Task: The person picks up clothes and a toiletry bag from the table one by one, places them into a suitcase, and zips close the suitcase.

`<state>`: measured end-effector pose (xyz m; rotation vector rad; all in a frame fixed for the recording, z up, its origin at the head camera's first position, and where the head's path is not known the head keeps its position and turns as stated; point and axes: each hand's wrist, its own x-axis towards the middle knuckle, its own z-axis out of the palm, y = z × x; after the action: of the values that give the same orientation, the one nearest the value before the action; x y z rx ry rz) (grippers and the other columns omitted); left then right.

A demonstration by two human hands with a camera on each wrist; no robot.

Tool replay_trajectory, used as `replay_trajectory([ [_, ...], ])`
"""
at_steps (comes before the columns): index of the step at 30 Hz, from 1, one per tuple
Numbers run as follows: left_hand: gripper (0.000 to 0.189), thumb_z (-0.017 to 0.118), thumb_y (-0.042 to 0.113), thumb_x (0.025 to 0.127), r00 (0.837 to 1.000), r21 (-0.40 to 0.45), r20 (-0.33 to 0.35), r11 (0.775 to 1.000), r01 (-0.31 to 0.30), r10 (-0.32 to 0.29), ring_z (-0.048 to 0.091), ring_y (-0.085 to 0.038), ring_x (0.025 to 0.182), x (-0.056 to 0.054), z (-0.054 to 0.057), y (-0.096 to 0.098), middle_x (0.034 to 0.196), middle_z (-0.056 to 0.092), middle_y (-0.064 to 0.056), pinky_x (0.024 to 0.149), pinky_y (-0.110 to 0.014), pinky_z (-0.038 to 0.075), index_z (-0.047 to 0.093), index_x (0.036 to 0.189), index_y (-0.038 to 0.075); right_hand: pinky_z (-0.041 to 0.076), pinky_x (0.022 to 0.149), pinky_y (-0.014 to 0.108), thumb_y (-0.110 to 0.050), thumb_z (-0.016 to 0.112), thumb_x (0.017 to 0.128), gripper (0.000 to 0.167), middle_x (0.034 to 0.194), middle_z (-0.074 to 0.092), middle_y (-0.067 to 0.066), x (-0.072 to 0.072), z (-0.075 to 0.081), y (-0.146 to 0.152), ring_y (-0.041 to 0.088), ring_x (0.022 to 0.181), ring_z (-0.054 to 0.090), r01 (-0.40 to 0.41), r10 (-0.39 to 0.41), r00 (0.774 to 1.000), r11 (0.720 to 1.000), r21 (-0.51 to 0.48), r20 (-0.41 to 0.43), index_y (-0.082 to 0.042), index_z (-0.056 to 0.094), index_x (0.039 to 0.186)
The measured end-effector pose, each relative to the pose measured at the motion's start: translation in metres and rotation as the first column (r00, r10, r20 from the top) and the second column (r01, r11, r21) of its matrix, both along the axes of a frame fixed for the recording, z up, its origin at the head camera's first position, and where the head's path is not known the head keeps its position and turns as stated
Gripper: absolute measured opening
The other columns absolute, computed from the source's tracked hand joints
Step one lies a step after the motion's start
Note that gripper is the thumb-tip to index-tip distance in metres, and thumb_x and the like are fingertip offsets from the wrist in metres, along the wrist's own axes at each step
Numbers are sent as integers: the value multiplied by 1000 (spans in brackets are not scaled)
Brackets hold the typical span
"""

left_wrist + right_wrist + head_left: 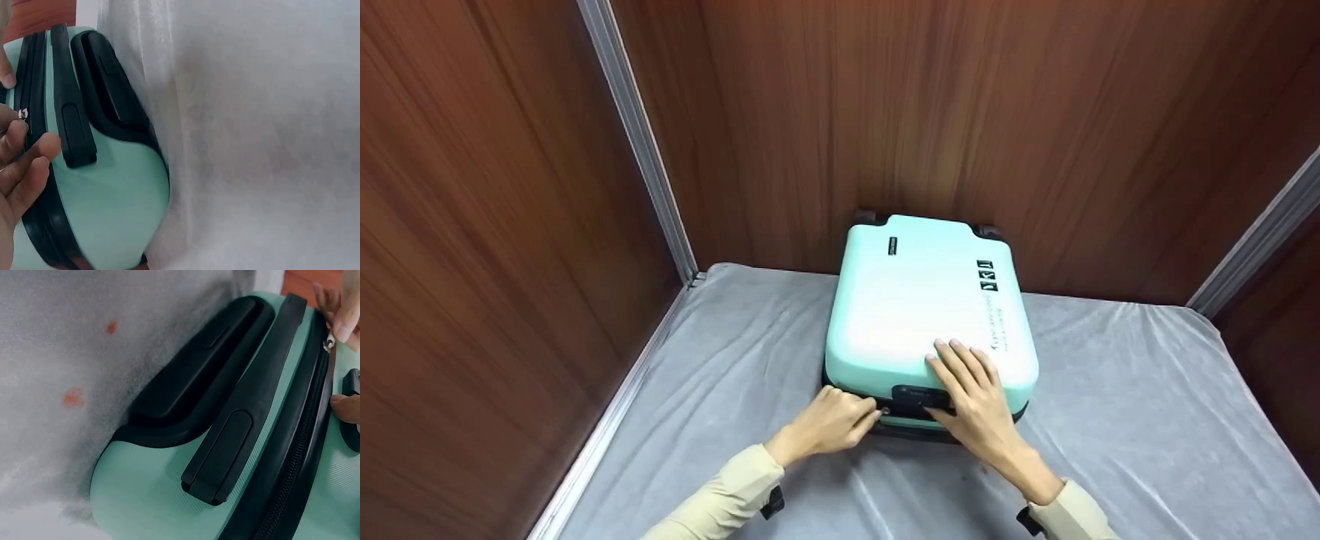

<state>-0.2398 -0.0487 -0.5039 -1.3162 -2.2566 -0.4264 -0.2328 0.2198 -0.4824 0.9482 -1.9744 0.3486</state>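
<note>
A mint-green hard-shell suitcase (915, 300) lies flat, its black carry handle (253, 410) and zipper on the near side. At the zipper, left of the black lock panel (919, 395), my left hand (836, 420) pinches the metal zipper pull (329, 342) between thumb and curled fingers. My right hand (975, 397) rests on the lid's near edge, fingers extended over the top and thumb against the front side by the lock. In the right wrist view the zipper teeth (287, 489) show along the black band. The suitcase's far side is hidden.
Grey cloth (735, 352) covers the surface beneath the suitcase. Brown wood-grain panels (930, 112) stand behind and at both sides, with metal corner strips (641, 135). Two black wheels (988, 232) face the back panel. Reddish spots (72, 398) mark the cloth.
</note>
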Motion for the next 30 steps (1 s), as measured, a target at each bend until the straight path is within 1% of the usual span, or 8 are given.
replay_trajectory([
  [5,33,58,18,98,999,-17,24,999,-28,29,30,-3,46,0,1,-13,55,29,12,46,-20,23,43,68,17,31,106,54,-19,99,47,100,140,53,22,0,1,3,42,127,48,-9,9,1000,1000,-12,-7,2,57,134],
  [11,34,60,21,99,998,-33,12,997,-65,65,32,-4,46,-1,3,-24,55,30,12,47,-22,27,45,68,17,30,107,53,-21,99,48,101,141,52,21,0,1,3,42,128,47,0,0,1000,1000,6,-3,1,56,136],
  [13,34,60,20,99,998,-32,22,998,-60,60,32,-5,46,-1,5,-27,54,31,11,46,-22,29,45,68,17,30,107,52,-22,99,48,101,141,52,21,-1,1,3,42,128,48,-2,2,1000,1000,9,-5,1,56,136],
  [16,33,59,19,99,997,-31,64,999,-39,41,33,-4,46,-2,6,-31,54,34,11,46,-21,32,46,69,16,30,107,52,-21,99,47,101,140,52,22,-1,1,3,42,127,48,-8,8,1000,1000,4,-6,1,57,135],
  [20,31,58,18,100,987,-34,155,999,-22,27,40,-4,50,-2,9,-38,57,42,10,49,-21,39,49,71,15,30,107,52,-22,99,47,100,140,53,21,-2,1,3,41,127,49,-10,10,1000,1000,2,-9,1,57,135],
  [23,30,57,17,101,980,-30,199,999,-11,17,42,-5,52,-2,10,-44,59,44,9,52,-22,41,49,71,14,30,107,51,-23,99,48,99,140,53,21,-2,1,2,41,127,49,-13,13,1000,1000,5,-10,1,57,135],
  [28,34,60,15,99,981,-1,195,1000,-1,1,39,-7,52,-5,10,-53,58,35,9,53,-26,42,45,69,14,32,106,52,-21,99,48,97,139,54,21,-2,2,3,41,126,49,-35,35,999,999,-2,-15,1,58,134],
  [30,33,62,15,98,985,6,172,1000,-13,11,43,-10,54,-7,10,-56,58,39,8,64,-31,48,46,69,14,32,105,53,-20,99,47,97,138,54,21,-2,3,4,42,125,50,-43,43,999,999,-10,-20,2,59,133],
])
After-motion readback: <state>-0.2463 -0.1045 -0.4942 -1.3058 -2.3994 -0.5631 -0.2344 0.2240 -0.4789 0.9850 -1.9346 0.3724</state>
